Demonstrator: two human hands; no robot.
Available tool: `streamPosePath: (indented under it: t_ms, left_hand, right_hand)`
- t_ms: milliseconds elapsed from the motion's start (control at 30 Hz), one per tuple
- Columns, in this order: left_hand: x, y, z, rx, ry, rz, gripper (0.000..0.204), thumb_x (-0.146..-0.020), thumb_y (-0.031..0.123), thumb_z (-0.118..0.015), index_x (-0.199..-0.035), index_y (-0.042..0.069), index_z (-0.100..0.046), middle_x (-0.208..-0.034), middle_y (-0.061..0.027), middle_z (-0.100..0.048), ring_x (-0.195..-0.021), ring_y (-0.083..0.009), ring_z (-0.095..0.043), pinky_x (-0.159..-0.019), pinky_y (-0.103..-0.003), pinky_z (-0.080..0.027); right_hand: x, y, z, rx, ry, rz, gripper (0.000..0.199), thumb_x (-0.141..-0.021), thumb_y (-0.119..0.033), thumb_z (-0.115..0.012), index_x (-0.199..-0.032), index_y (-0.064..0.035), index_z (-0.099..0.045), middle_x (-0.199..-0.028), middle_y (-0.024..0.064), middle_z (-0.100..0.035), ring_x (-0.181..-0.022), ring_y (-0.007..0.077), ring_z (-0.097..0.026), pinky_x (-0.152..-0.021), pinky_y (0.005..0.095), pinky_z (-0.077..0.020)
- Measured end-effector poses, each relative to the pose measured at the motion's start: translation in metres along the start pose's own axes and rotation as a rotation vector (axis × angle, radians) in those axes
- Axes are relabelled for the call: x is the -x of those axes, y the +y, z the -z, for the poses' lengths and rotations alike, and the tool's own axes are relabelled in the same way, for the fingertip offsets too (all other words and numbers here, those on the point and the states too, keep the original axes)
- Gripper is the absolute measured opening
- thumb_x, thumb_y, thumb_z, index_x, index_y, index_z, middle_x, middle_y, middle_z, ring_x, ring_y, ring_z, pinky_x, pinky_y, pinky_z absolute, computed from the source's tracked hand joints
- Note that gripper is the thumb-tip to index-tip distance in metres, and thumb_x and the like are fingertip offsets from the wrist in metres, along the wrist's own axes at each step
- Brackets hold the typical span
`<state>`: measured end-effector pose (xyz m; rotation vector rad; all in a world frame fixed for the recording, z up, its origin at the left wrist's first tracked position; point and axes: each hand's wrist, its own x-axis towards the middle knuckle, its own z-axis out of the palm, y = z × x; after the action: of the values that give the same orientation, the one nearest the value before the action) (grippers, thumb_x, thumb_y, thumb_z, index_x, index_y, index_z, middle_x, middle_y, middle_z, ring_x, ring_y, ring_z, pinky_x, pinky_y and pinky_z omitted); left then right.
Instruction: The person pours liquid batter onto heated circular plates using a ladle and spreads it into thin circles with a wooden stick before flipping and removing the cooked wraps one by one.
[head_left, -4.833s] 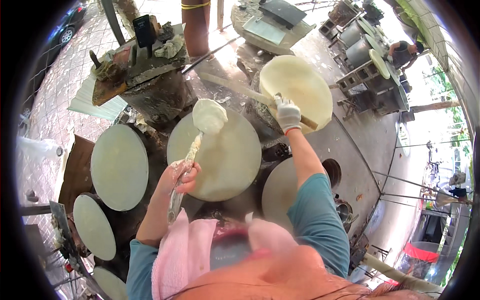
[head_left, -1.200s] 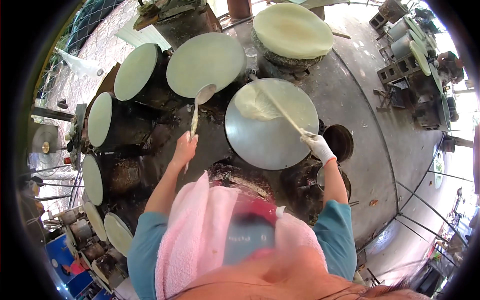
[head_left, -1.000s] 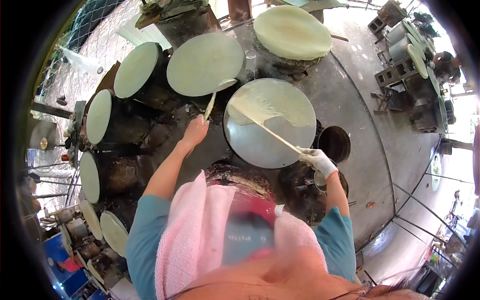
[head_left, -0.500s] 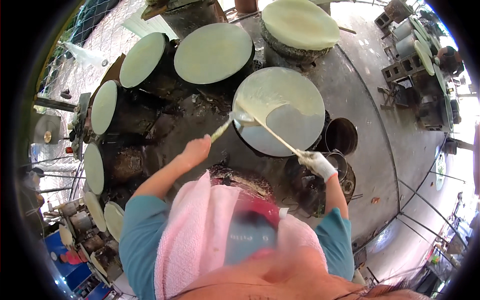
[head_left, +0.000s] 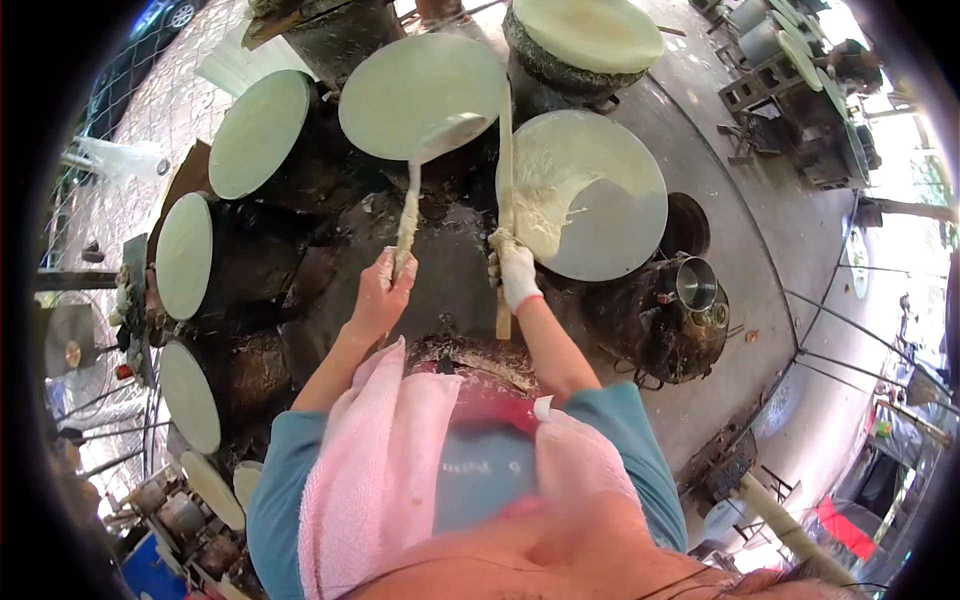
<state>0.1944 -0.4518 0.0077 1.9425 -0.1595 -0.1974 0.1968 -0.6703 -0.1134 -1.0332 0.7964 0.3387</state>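
My bare left hand [head_left: 382, 292] is closed round the batter-smeared handle of a ladle [head_left: 410, 205]. The ladle's bowl, slightly blurred, shows over the near edge of a round pan coated in pale green-white batter [head_left: 420, 85]. In a white work glove, my right hand [head_left: 515, 270] grips a long flat wooden stick [head_left: 505, 165], which points away from me along the left rim of another round pan [head_left: 620, 235]. Batter [head_left: 548, 205] covers that pan's left and far parts with a ragged edge; its near right surface shows bare grey.
Several batter-coated round pans on dark drums curve round the left, such as this one [head_left: 184, 255]; another coated pan [head_left: 587, 30] stands at the back. Right of me are a metal pot [head_left: 696, 283] on a sooty drum and an open dark barrel [head_left: 685, 225].
The ladle has left the partly coated pan and moved left and away. My right hand has come left, and the stick has swung from slanting to pointing straight ahead.
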Motion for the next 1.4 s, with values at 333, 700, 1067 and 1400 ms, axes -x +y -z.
streamPosePath:
  t_ms: [333,700,1067,1400]
  left_hand:
    - [0.044,-0.060,0.042,-0.114,0.087,-0.148,0.013,-0.088,0.010,-0.053,-0.080,0.000,-0.052,-0.059,-0.0019,-0.046,-0.054,-0.0081,-0.042,-0.049,-0.027,-0.037]
    - [0.062,-0.014,-0.009,-0.034,0.163,0.068,0.017,-0.089,0.013,-0.053,-0.079,0.000,-0.051,-0.059,-0.0022,-0.047,-0.052,-0.0087,-0.044,-0.047,-0.026,-0.036]
    - [0.090,0.013,-0.071,-0.111,0.188,0.175,0.016,-0.089,0.012,-0.054,-0.080,-0.002,-0.052,-0.060,-0.0083,-0.047,-0.052,-0.0167,-0.046,-0.050,-0.031,-0.039]
    - [0.105,0.019,-0.091,-0.076,0.240,0.320,0.015,-0.089,0.011,-0.053,-0.082,-0.001,-0.053,-0.060,-0.0092,-0.049,-0.051,-0.0171,-0.046,-0.049,-0.031,-0.039]
  right_hand:
    - [0.024,0.030,0.077,-0.222,0.538,0.112,0.029,-0.093,-0.037,-0.047,-0.077,-0.0132,-0.051,-0.052,-0.0009,-0.042,-0.036,0.0117,-0.038,-0.032,0.0283,-0.0309]
    - [0.029,0.017,0.167,0.624,0.641,0.272,0.036,-0.092,-0.041,-0.047,-0.092,-0.0067,-0.058,-0.069,0.0158,-0.060,-0.059,0.0326,-0.058,-0.052,0.0420,-0.0447]
    - [0.025,0.003,0.260,1.096,0.669,0.569,0.029,-0.091,-0.032,-0.047,-0.085,-0.0062,-0.058,-0.070,0.0210,-0.062,-0.064,0.0392,-0.061,-0.056,0.0485,-0.0467]
    - [0.036,-0.007,0.297,0.911,0.368,0.420,0.035,-0.091,-0.035,-0.047,-0.116,-0.0147,-0.059,-0.093,0.0220,-0.064,-0.089,0.0375,-0.062,-0.076,0.0438,-0.0488]
